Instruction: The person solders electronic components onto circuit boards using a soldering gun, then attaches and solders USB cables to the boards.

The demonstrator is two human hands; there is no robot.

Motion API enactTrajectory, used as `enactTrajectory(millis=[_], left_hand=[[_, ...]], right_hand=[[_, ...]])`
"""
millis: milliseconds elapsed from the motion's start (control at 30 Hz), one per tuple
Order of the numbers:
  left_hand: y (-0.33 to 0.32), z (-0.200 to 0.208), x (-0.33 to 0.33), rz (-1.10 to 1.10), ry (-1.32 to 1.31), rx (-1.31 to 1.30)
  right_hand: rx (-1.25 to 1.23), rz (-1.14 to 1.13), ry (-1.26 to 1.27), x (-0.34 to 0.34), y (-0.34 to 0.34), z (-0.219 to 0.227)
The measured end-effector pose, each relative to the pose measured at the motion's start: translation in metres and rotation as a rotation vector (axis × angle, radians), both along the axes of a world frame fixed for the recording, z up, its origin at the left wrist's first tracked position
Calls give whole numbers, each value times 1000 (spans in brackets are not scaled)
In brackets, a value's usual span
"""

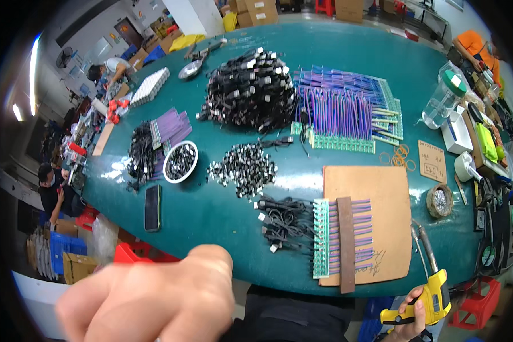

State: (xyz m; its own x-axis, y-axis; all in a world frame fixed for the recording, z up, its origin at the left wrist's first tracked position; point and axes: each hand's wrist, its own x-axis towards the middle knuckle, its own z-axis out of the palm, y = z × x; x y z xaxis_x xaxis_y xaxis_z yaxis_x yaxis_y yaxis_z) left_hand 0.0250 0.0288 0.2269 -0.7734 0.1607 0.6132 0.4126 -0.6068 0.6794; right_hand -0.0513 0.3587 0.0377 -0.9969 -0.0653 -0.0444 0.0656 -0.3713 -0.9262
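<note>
My right hand [411, 319] grips a yellow soldering gun [437, 296], its metal tip pointing up along the right side of the cardboard. My left hand [154, 290] is large and blurred near the camera, above the front edge of the table. Its fingers look curled in, and whatever they may hold is hidden. On the cardboard sheet [390, 199] lies a green circuit board strip [321, 239] with purple wires, held across by a brown bar [345, 245]. Black cables [285, 219] reach out from the strip's left side.
Behind are a heap of black cables [248, 91], stacked wired boards [339, 114], loose connectors [245, 168] and a white bowl [195, 165]. A phone [153, 208] lies left. A solder coil [439, 200] and a green-lidded jug [444, 100] stand right. Other people work around the table.
</note>
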Motion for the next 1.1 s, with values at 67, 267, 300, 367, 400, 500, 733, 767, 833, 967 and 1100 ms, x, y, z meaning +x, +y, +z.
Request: enactTrajectory(millis=[67,267,300,367,400,500,733,767,833,967,1100], left_hand=[[-12,-48,-56,-16,650,380],[-97,-177,-157,1009,449,-1463],[-113,-201,-164,980,578,-1684],[-126,-222,-171,917,660,-1840],[-128,-223,-175,904,762,-1828],[-137,-227,-183,811,792,-1956],[-131,-198,-188,1269,634,-1419],[-128,-188,-187,1394,524,-1258],[-105,-161,-182,1326,5,-735],[-52,-119,-124,557,-569,-396],[10,-143,-66,63,-933,-341]], right_hand=[[-64,35,19,0,-3,2],[-169,158,36,0,-5,4],[-157,144,12,2,-6,6],[-151,124,-4,3,-6,4],[-145,136,1,4,-4,2],[-170,138,-25,3,-7,2],[-144,109,44,7,-13,4],[-137,106,37,11,-15,4],[-110,-64,-60,17,-22,1],[-59,37,-22,24,-24,-7],[-9,104,20,28,-55,-1]])
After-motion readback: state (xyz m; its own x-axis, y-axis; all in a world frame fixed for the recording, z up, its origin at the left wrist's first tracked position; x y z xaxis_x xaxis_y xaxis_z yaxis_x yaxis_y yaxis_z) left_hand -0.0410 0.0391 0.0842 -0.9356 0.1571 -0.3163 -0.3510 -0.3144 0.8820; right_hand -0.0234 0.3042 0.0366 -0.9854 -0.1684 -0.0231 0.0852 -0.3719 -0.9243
